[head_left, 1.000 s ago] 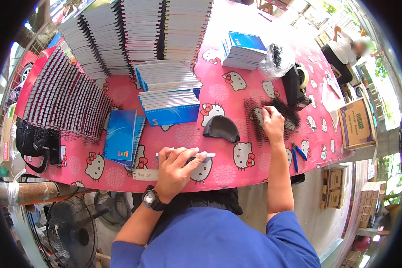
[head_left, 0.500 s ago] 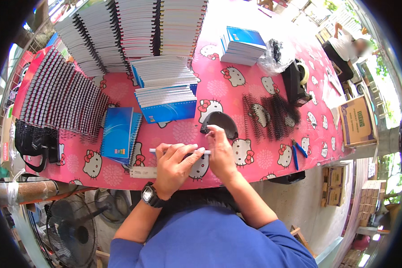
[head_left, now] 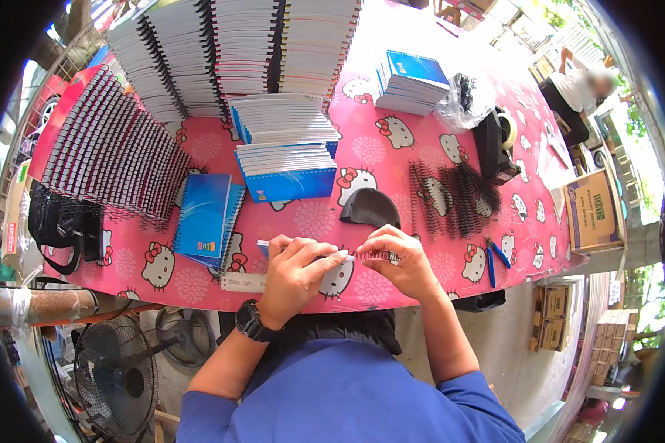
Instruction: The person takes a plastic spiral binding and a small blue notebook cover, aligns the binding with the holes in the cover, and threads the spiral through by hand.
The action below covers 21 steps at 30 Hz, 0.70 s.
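My left hand (head_left: 294, 275) is closed around a thin notebook held edge-on, its blue-and-white end (head_left: 263, 247) showing past the fingers. In my right hand (head_left: 406, 269) a dark binding coil (head_left: 383, 256) is pinched, its tip meeting the notebook's near end; whether it has entered the holes I cannot tell. Just beyond that hand lies a curved black holder (head_left: 372, 208). Left of my hands rest blue spiral notebooks (head_left: 203, 214), and past them stands a pile of blue-covered notebooks (head_left: 288, 181). Loose black coils (head_left: 458, 198) spread out to the right.
Blue-handled pliers (head_left: 493, 262) lie near the table's right front edge, with a tape dispenser (head_left: 495, 144) behind. Tall notebook stacks (head_left: 236, 55) and a wall of bound ones (head_left: 111, 148) fill the left. A person (head_left: 573, 92) is at the far right.
My right hand has moved right and toward me, and a coil now shows in its fingers. My left hand keeps its hold on the notebook. The view has shifted slightly.
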Tool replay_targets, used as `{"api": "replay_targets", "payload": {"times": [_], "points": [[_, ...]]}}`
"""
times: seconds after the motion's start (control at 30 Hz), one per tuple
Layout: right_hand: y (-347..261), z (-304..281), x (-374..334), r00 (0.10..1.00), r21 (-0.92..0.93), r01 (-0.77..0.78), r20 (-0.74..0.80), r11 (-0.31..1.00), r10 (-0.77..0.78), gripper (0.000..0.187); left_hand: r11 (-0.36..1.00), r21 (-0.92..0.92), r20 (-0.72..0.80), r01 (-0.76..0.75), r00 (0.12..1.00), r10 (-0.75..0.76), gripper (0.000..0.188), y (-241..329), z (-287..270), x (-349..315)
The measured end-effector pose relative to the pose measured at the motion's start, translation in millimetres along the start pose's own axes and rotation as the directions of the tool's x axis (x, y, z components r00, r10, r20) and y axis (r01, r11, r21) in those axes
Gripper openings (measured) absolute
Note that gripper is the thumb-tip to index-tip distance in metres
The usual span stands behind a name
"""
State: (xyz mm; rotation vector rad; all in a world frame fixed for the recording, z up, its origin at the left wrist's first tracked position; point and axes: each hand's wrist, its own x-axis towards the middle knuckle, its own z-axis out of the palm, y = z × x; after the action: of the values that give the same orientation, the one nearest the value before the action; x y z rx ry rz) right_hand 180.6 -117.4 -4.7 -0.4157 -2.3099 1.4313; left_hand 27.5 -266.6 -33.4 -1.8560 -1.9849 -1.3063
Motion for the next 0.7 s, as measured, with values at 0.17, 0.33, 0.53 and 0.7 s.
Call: {"api": "replay_targets", "payload": {"times": [0.17,0.33,0.53,0.7], "points": [[4.8,0.3,1.6,0.998,-0.11,0.052,0.036,0.993,-0.049,0.019,1.0,0.005,0.0,0.007,1.0,-0.007,0.022,1.6,-0.4,0.6],[4.5,0.8,0.6,0.986,-0.121,0.148,0.09,0.981,-0.138,0.024,0.999,-0.018,-0.012,0.027,1.0,-0.027,0.025,4.2,-0.5,3.1],[-19.4,1.2,0.1,0.998,-0.261,0.016,0.061,0.965,0.0,0.038,0.993,0.007,0.011,0.122,0.993,-0.122,0.03,17.1,-0.3,6.6],[-12.4,-7.5,8.9,0.899,-0.146,-0.284,0.304,0.948,0.316,0.038,0.99,0.086,0.196,0.116,0.972,-0.131,0.023,23.6,0.3,0.3]]}}
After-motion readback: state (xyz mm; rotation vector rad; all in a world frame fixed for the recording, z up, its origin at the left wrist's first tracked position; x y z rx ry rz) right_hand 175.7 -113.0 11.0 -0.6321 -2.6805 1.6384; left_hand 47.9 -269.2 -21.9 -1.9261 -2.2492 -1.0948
